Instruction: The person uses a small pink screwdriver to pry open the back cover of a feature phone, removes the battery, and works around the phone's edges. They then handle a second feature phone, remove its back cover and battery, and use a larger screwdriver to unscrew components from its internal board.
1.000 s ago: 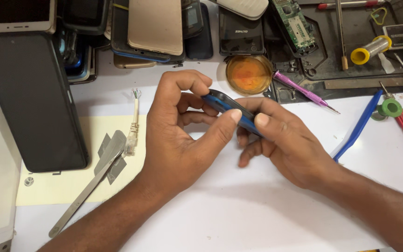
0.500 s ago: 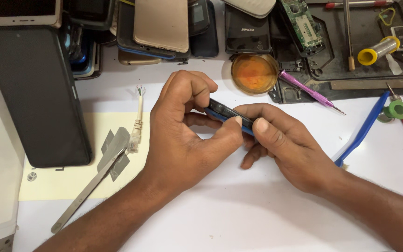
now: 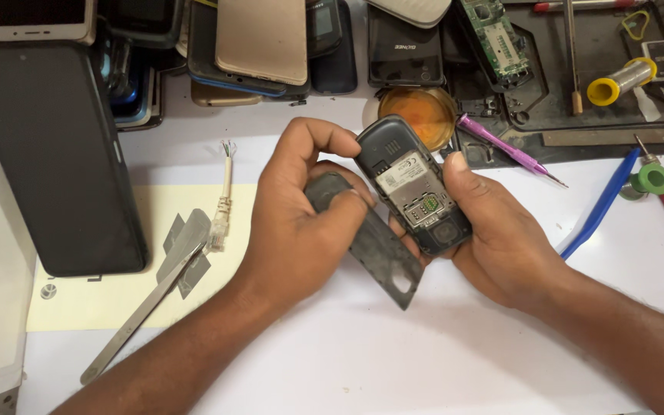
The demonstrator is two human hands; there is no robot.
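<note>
White desk [image 3: 424, 369] strewn with phone parts, right hand [image 3: 501, 238] gripping a small grey phone [image 3: 413, 188] with its back open, above the desk, left hand [image 3: 301, 223] pinching the detached back cover [image 3: 374, 246] just beside it, metal tweezers [image 3: 144, 307] lying left

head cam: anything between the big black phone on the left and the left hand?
Yes: a cut cable end and metal tweezers on yellow paper, between black phone and left hand.

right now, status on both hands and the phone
Left hand grips the dark back cover, off the phone. Right hand cradles the small phone, open back facing up. Nothing between them.
</note>
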